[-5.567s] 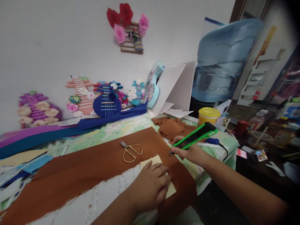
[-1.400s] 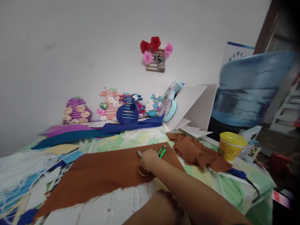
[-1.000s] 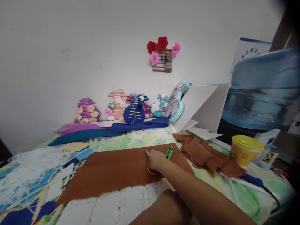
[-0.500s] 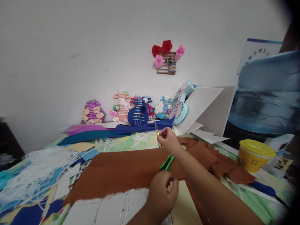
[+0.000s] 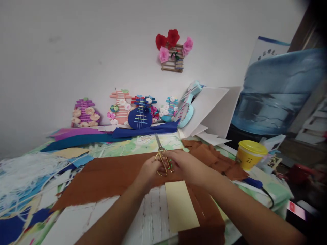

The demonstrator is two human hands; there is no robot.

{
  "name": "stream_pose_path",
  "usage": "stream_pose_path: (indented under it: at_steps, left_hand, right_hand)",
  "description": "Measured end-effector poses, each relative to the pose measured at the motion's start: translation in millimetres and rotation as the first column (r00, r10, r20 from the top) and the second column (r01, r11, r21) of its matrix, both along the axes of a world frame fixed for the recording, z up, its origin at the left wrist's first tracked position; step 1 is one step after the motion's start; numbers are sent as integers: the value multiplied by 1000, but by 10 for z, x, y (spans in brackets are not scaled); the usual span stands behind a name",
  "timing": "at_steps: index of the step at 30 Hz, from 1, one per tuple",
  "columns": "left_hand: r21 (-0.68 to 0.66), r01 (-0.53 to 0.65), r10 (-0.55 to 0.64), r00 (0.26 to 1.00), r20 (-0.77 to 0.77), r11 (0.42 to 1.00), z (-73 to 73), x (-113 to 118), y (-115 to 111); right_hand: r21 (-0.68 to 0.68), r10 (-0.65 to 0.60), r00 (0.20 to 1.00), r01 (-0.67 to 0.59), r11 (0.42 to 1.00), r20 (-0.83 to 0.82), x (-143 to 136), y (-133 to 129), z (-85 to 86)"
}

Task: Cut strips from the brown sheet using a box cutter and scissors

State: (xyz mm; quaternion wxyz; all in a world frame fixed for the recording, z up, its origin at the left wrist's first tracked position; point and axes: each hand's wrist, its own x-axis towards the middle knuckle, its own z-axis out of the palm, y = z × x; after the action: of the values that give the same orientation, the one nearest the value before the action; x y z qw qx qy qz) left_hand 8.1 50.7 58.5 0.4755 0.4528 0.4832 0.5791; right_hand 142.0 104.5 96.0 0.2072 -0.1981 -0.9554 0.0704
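Note:
A pair of scissors (image 5: 160, 144) with gold handles is held between my two hands over the brown cloth (image 5: 109, 173), its blades pointing away from me. My right hand (image 5: 187, 165) grips the right side of the handles. The fingers of my left hand (image 5: 149, 172) are closed at the left handle loop. A bit of a green tool shows behind the handles, mostly hidden by my hands. Below them lies a white board (image 5: 153, 216) with streaky lines, partly overlapped by the brown cloth. A pale yellow card (image 5: 181, 207) rests on the board.
Cut brown pieces (image 5: 212, 158) and a yellow-lidded tub (image 5: 251, 154) are at the right, near a blue-handled tool (image 5: 252, 182). White cord (image 5: 28, 173) is heaped at the left. Decorated instrument-shaped crafts (image 5: 140, 117) and white boards (image 5: 206, 105) stand along the wall. A large water bottle (image 5: 276, 95) is behind.
My right hand has brought the scissors lower and nearer to me. My left hand has come up to their handles. The view has shifted, showing more of the yellow card.

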Motion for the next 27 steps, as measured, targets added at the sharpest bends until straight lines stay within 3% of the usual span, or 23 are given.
stream_pose_path:
  at_steps: [2, 5, 8, 11, 13, 15, 17, 18, 20, 22, 23, 24, 26, 27]
  left_hand:
    - [-66, 85, -87, 995, -39, 994, 168, 8, 4]
    - [-167, 193, -213, 971, -109, 967, 374, 87, -13]
    - [-273, 276, -321, 938, -133, 921, 455, 189, -34]
    - [-353, 316, -380, 916, -127, 881, 457, 251, -28]
    - [-378, 328, -402, 906, -136, 866, 454, 276, -8]
    - [-383, 325, -412, 895, -171, 865, 442, 313, -1]
    - [-354, 281, -379, 891, -250, 892, 385, 380, -46]
    - [-323, 240, -341, 890, -303, 915, 330, 426, -95]
    - [-225, 146, -232, 874, -427, 963, 158, 534, -245]
    - [-103, 100, -140, 811, -568, 990, -68, 637, -424]
    - [59, 124, -37, 655, -755, 991, -183, 678, -506]
    - [129, 196, 13, 505, -863, 972, -290, 708, -573]
    - [167, 305, 78, 285, -955, 938, -454, 733, -653]
    - [147, 327, 77, 219, -973, 934, -507, 730, -666]
  right_hand:
    - [241, 50, 996, -65, 968, 68, 125, 1, 28]
    - [493, 93, 984, -156, 856, 149, 246, -21, 46]
    - [600, 101, 988, -152, 785, 118, 317, -57, 14]
    - [606, 143, 989, -138, 784, 40, 407, -112, -46]
    - [537, 204, 979, -167, 827, -8, 499, -166, -87]
    - [382, 222, 968, -161, 910, -120, 616, -225, -133]
    - [114, 112, 926, -75, 991, -361, 742, -270, -201]
    - [-51, 0, 865, -29, 998, -502, 800, -281, -248]
    - [-352, -231, 683, -42, 935, -693, 890, -274, -370]
    - [-529, -362, 555, -172, 831, -749, 928, -239, -522]
    - [-580, -393, 531, -245, 777, -751, 926, -217, -602]
    - [-616, -408, 527, -311, 724, -746, 911, -196, -677]
    - [-658, -419, 535, -408, 633, -734, 857, -165, -801]
    - [-667, -418, 537, -441, 601, -733, 824, -156, -843]
